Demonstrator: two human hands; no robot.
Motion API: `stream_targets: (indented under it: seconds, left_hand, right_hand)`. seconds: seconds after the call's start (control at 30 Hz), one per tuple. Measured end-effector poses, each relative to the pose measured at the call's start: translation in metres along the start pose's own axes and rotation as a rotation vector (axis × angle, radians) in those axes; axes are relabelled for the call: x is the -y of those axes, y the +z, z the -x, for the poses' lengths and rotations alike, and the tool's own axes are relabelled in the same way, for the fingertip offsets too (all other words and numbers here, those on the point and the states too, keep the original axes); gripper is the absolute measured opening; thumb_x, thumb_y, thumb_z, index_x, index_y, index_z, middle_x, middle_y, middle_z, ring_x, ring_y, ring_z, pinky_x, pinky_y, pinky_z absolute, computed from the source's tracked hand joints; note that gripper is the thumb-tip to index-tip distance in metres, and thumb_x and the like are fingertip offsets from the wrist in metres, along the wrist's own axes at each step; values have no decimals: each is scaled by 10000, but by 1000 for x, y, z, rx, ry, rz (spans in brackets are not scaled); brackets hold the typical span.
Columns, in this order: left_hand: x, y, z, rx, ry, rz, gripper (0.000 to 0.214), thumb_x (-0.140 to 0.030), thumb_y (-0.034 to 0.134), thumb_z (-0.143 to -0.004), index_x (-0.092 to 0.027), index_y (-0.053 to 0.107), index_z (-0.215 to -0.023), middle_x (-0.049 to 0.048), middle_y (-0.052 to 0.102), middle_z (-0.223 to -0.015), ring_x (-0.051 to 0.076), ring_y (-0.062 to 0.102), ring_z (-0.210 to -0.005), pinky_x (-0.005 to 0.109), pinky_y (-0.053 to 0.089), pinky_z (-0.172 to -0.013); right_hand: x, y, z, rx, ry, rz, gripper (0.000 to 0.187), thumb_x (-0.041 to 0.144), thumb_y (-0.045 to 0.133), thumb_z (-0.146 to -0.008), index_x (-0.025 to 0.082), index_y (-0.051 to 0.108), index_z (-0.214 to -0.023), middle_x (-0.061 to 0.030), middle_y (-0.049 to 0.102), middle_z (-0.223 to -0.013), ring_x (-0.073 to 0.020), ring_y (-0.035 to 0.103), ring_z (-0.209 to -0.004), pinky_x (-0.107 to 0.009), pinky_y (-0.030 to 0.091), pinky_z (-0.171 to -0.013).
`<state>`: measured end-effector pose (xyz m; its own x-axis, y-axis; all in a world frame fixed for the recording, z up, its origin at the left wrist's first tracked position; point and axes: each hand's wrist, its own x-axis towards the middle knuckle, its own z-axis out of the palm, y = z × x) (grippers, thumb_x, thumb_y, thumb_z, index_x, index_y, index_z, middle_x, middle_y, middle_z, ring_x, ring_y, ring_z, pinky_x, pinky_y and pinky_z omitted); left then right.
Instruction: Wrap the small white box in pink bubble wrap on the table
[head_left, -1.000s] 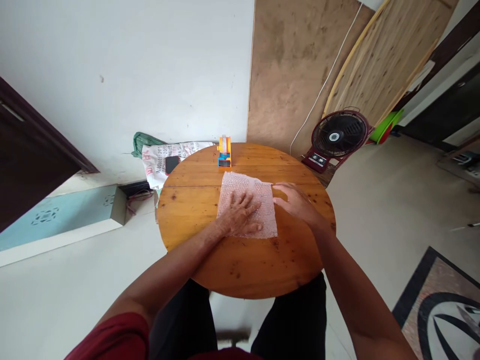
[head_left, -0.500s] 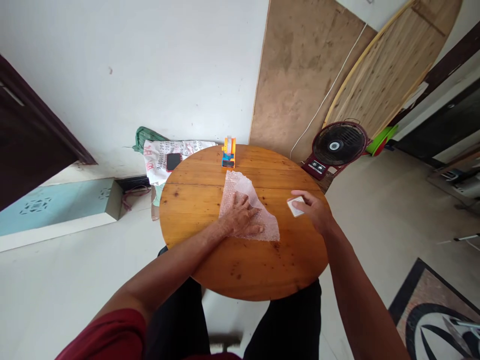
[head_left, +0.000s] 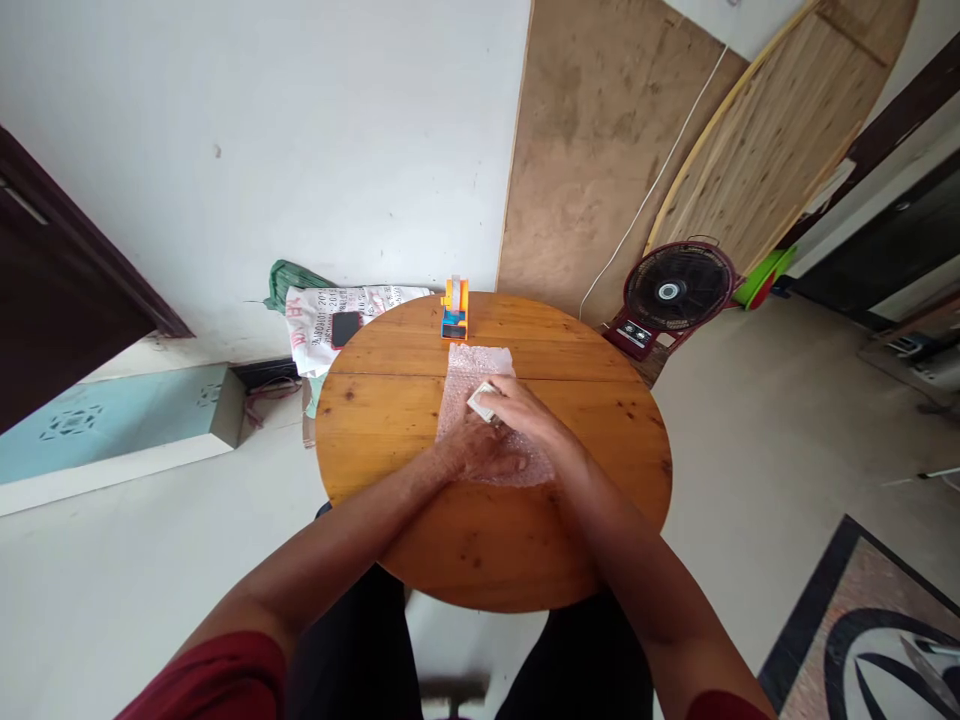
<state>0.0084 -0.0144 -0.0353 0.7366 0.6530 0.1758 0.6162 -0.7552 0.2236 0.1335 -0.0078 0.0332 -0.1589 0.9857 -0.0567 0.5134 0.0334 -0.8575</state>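
A sheet of pinkish bubble wrap (head_left: 466,372) lies on the round wooden table (head_left: 382,425). My left hand (head_left: 480,450) rests flat on the sheet's lower part, thumb spread toward me. Just above its fingers, my right hand (head_left: 517,405) grips a small white square box (head_left: 481,401) over the middle of the wrap. The right hand hides part of the left fingers and of the sheet, so I cannot tell whether the box touches the wrap. An orange and blue tape dispenser (head_left: 454,310) stands beyond the sheet's far edge.
Against the wall, a printed white sack (head_left: 307,335) carries a dark phone-like object (head_left: 346,328), with a green bag (head_left: 292,280) behind. A dark red fan (head_left: 670,290) stands off the table's right side. A large round wooden board (head_left: 780,130) leans on the wall.
My right hand has moved left with the white box, from the table's right side to over the bubble wrap. The left hand stays on the sheet, whose top right part now lies flatter.
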Motion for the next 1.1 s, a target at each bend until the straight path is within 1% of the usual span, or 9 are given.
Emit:
stream_targets:
  seconds: [0.1,0.27,0.4,0.5,0.6,0.8,0.9,1.0,1.1]
  left_hand:
    - [-1,-4,1,32,15,29,785,-742,457,-830,-223,499,-1417,169,320,-1565,458,171,-1462,740,70,-1122]
    - [1,-8,2,50,27,89,836,-762,445,-822,-242,416,-1476,167,184,-1621,462,125,-1476,733,34,-1116]
    - [5,-9,3,67,13,94,868,-745,498,-808,-243,368,-1505,183,196,-1615,445,123,-1482,691,38,-1137]
    - [5,-8,3,90,19,65,883,-720,541,-797,-242,348,-1513,183,203,-1614,434,112,-1488,683,21,-1140]
    - [5,-8,3,80,35,45,880,-720,529,-804,-231,350,-1513,187,221,-1608,432,124,-1487,687,9,-1139]
    - [2,-9,6,41,174,52,721,-593,512,-876,-187,432,-1466,161,336,-1569,367,210,-1480,610,15,-1187]
    - [-1,-9,6,72,227,68,613,-469,477,-919,-225,409,-1477,126,347,-1570,357,243,-1469,638,41,-1173]
    - [-3,-8,5,96,249,55,599,-387,490,-899,-236,410,-1473,122,367,-1557,368,249,-1461,674,48,-1151]
    - [-5,-7,4,74,235,44,624,-365,519,-862,-244,421,-1466,122,401,-1528,384,255,-1447,681,87,-1143]
  right_hand:
    - [-13,-17,-6,-104,-9,-17,137,302,577,-760,194,633,-824,16,603,-755,-160,551,-748,-262,429,-682]
    - [-38,-35,-6,-77,58,-244,228,380,581,-729,191,623,-850,22,582,-717,-147,520,-651,-263,393,-599]
    - [-52,-41,-8,-135,41,-192,251,383,593,-707,196,641,-868,15,591,-738,-152,519,-647,-267,389,-591]
    - [-59,-46,-8,-211,7,-108,219,384,574,-724,204,641,-829,13,589,-735,-153,513,-649,-265,385,-584]
    - [-65,-52,-5,-221,-3,-53,186,380,564,-747,208,632,-772,18,575,-689,-150,503,-626,-264,378,-575]
    - [-63,-56,0,-258,21,-165,234,406,587,-746,194,659,-815,11,606,-708,-157,531,-649,-266,383,-597]
    - [-56,-53,2,-235,-18,-240,252,408,595,-762,184,670,-850,4,631,-746,-158,548,-675,-264,398,-617]
    - [-47,-48,8,-174,-90,-273,264,414,584,-800,186,682,-890,-1,657,-783,-165,571,-713,-266,424,-651]
    - [-33,-38,17,-88,-135,-245,320,418,575,-835,202,686,-1043,-10,699,-914,-184,617,-817,-286,471,-745]
